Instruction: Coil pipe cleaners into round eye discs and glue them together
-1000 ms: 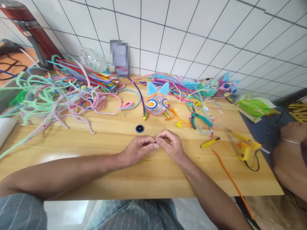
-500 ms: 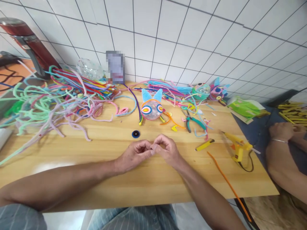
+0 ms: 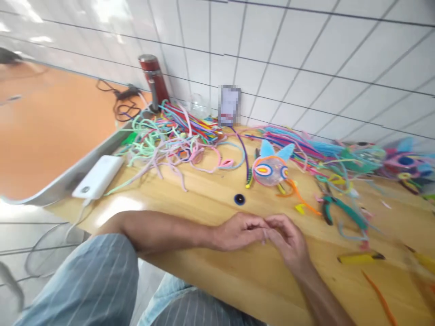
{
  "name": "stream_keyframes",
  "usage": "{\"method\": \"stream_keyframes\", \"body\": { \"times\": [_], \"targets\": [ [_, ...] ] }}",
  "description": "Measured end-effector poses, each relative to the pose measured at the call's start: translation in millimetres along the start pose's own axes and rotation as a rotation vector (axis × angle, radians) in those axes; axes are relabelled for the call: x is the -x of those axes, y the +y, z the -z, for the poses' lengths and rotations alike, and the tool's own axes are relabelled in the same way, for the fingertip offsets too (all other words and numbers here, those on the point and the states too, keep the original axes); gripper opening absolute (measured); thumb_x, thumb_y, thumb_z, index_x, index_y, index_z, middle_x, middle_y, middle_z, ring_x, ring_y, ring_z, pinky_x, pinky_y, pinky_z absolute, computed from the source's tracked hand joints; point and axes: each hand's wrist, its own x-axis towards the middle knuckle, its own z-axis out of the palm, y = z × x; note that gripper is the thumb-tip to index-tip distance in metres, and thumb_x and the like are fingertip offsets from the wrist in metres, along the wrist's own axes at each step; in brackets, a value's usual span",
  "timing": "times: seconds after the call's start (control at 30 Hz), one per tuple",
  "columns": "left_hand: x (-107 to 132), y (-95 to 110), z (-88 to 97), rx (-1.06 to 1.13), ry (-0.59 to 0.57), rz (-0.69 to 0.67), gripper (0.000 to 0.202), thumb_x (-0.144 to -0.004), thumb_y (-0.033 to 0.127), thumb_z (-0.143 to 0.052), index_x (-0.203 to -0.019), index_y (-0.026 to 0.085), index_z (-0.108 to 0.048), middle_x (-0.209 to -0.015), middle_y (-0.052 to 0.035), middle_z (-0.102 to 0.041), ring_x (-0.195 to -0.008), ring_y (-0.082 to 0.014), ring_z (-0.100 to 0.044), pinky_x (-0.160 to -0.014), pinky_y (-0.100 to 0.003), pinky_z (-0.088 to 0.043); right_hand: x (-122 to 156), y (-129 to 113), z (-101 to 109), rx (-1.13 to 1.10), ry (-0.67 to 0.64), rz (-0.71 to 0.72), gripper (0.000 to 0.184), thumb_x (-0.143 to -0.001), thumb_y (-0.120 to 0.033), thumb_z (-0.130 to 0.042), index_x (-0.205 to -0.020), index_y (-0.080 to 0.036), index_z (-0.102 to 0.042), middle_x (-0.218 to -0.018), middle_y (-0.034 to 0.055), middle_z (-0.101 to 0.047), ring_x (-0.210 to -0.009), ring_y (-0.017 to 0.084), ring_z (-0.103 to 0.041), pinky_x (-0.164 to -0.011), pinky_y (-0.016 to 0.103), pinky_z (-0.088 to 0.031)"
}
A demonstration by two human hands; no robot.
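My left hand [image 3: 239, 232] and my right hand [image 3: 288, 239] rest together on the wooden table [image 3: 210, 271], fingers curled and pinched tip to tip. Whatever they pinch is too small to make out. Just beyond them lies a small dark round disc [image 3: 239, 199]. Farther back sits a clear ball figure [image 3: 271, 168] with blue ears and ringed eyes.
A heap of coloured pipe cleaners [image 3: 170, 136] covers the table's back left. Teal-handled pliers [image 3: 340, 213], a yellow cutter [image 3: 360, 258] and an orange pipe cleaner [image 3: 380, 299] lie at the right. A white power bank [image 3: 98, 176] sits at the left edge, a red flask [image 3: 152, 81] by the tiled wall.
The view has swung left and tilted, showing the orange floor and power bank; the other person and the glue gun have left the frame. My hands stay pinched together.
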Motion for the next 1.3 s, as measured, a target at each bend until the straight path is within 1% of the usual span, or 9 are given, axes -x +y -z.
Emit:
{"method": "stream_keyframes", "body": {
  "times": [0.2,0.3,0.47,0.73,0.9,1.0,1.13,1.23,1.3],
  "targets": [
    [-2.5,0.5,-1.0,0.198,0.059,0.018,0.023,-0.098,0.034,-0.057,-0.084,0.017,-0.06,-0.076,0.0017,-0.057,-0.072,-0.0105,-0.051,-0.078,-0.024,-0.045,2.8,11.1,7.3,0.077,0.053,0.061,0.02,-0.086,-0.032,-0.075,-0.105,-0.026,-0.076,-0.086,0.0057,-0.08,-0.076,0.021,-0.076,-0.067,0.028,-0.062],
    [-4.4,3.5,-3.2,0.219,0.074,0.089,0.02,-0.099,0.03,-0.058,-0.085,0.017,-0.061,-0.071,0.0036,-0.054,-0.066,-0.0095,-0.047,-0.072,-0.022,-0.043,4.0,10.2,8.3,0.119,0.091,0.093,0.016,-0.086,-0.026,-0.074,-0.101,-0.029,-0.078,-0.082,0.0032,-0.077,-0.072,0.019,-0.075,-0.066,0.027,-0.062],
    [-8.0,3.7,-4.7,0.227,0.104,0.153,0.017,-0.098,0.024,-0.058,-0.084,0.017,-0.062,-0.076,0.0023,-0.059,-0.071,-0.0104,-0.051,-0.077,-0.023,-0.045,1.8,8.2,8.8,0.143,0.105,0.068,0.014,-0.084,-0.021,-0.074,-0.094,-0.029,-0.079,-0.078,0.002,-0.077,-0.069,0.019,-0.075,-0.064,0.026,-0.062],
    [-11.4,-4.5,-5.6,0.3,0.114,0.196,0.016,-0.096,0.028,-0.065,-0.085,0.016,-0.065,-0.078,0.0023,-0.06,-0.074,-0.0099,-0.053,-0.08,-0.023,-0.047,5.7,13.3,13.8,0.149,0.118,0.092,0.017,-0.083,-0.022,-0.076,-0.097,-0.031,-0.08,-0.083,0.0025,-0.078,-0.072,0.022,-0.075,-0.065,0.03,-0.063],
    [-10.1,-12.7,-9.1,0.355,0.111,0.144,0.034,-0.089,0.049,-0.073,-0.086,0.016,-0.065,-0.078,0.0019,-0.059,-0.075,-0.0113,-0.054,-0.084,-0.027,-0.048,7.3,12.2,12.1,0.189,0.142,0.14,0.014,-0.082,-0.023,-0.077,-0.094,-0.03,-0.08,-0.085,0.0045,-0.078,-0.077,0.024,-0.075,-0.07,0.036,-0.064],
    [-10.0,-7.8,-6.9,0.252,0.117,0.046,0.042,-0.087,0.057,-0.071,-0.089,0.015,-0.066,-0.079,0.0004,-0.06,-0.074,-0.0119,-0.053,-0.079,-0.026,-0.049,7.9,10.0,8.0,0.172,0.2,0.116,0.006,-0.083,-0.025,-0.077,-0.088,-0.028,-0.078,-0.082,0.0049,-0.077,-0.073,0.023,-0.074,-0.067,0.035,-0.063],
    [-23.4,28.9,29.8,-0.078,0.26,-0.164,0.034,-0.098,0.046,-0.057,-0.096,0.014,-0.069,-0.086,-0.0034,-0.065,-0.078,-0.013,-0.057,-0.076,-0.025,-0.048,8.3,2.4,2.3,0.101,0.323,0.045,0.006,-0.088,-0.029,-0.073,-0.083,-0.025,-0.072,-0.079,0.0045,-0.076,-0.072,0.02,-0.074,-0.064,0.031,-0.062],
    [-42.1,63.4,89.3,-0.438,0.406,-0.221,0.025,-0.099,0.033,-0.053,-0.093,0.013,-0.069,-0.087,-0.0044,-0.068,-0.081,-0.0137,-0.059,-0.079,-0.025,-0.047,10.5,0.0,0.4,0.08,0.324,0.013,0.006,-0.09,-0.029,-0.071,-0.086,-0.025,-0.069,-0.083,0.0051,-0.078,-0.076,0.02,-0.076,-0.067,0.03,-0.062],
    [-53.3,75.8,133.4,-0.75,0.557,-0.157,0.023,-0.098,0.025,-0.052,-0.092,0.013,-0.07,-0.088,-0.0054,-0.07,-0.082,-0.0148,-0.059,-0.081,-0.026,-0.046,12.9,2.6,0.4,0.115,0.297,0.011,0.007,-0.091,-0.03,-0.071,-0.09,-0.024,-0.07,-0.086,0.006,-0.079,-0.075,0.02,-0.076,-0.067,0.031,-0.062]
  ]
}}
